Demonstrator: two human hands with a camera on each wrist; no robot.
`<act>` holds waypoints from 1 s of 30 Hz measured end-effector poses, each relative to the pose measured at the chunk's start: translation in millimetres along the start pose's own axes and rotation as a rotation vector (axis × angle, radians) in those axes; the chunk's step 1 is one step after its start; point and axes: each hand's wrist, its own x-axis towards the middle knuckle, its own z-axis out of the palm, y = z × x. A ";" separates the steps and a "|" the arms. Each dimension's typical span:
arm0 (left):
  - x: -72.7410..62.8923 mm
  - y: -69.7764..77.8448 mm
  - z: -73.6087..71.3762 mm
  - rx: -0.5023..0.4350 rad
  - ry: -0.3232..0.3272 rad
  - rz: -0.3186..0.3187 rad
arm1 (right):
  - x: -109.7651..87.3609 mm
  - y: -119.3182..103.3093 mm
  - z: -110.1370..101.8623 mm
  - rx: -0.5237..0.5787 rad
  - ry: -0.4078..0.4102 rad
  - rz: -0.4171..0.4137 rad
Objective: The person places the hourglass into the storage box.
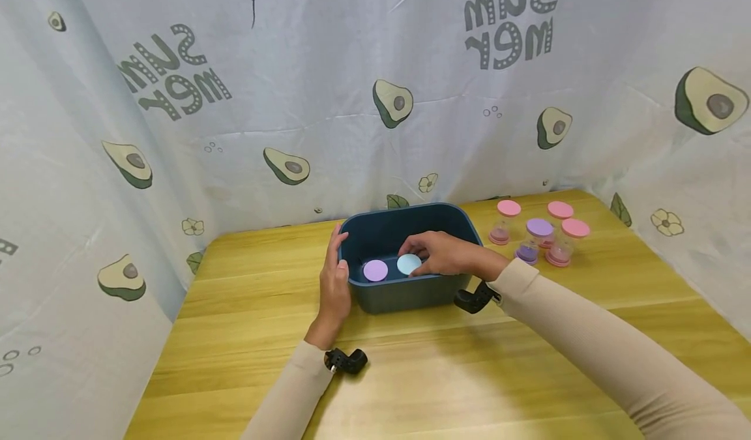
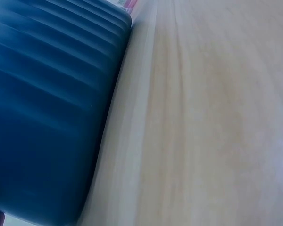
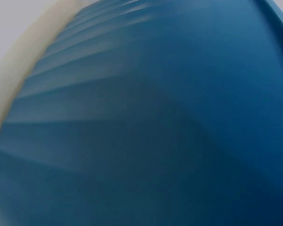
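Observation:
A dark blue bin (image 1: 411, 295) stands on the table; its ribbed wall (image 2: 52, 108) fills much of the left wrist view. My left hand (image 1: 334, 289) lies along the bin's left end, its fingers straight and pointing up past the rim. Inside the bin, my right hand (image 1: 444, 253) pinches a light blue sand timer (image 1: 407, 264) between thumb and fingers; only the round cap shows. To its left in the bin is a purple sand timer (image 1: 375, 270), also seen just by its cap. The right wrist view holds only the bin's wall (image 3: 132, 122) and a pale strip, so the fingers are hidden there.
Right of the bin stand a purple sand timer (image 1: 535, 238) and three pink ones, the nearest a pink sand timer (image 1: 568, 239). A curtain (image 1: 346, 133) printed with avocados hangs behind the wooden table (image 1: 252, 322).

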 end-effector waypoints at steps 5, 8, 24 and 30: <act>1.5 -1.0 1.5 -0.014 0.000 0.016 | -1.4 -0.5 -1.6 0.003 0.000 0.013; 2.1 -1.9 2.1 -0.019 0.006 0.029 | -1.8 -1.2 -2.4 0.004 0.004 0.022; 4.3 -3.0 -5.3 0.011 0.010 0.014 | -1.2 -8.6 -4.8 -0.048 0.114 -0.023; 2.1 -2.8 -2.4 0.011 -0.009 0.015 | -18.4 -8.7 -8.4 -0.050 0.218 -0.037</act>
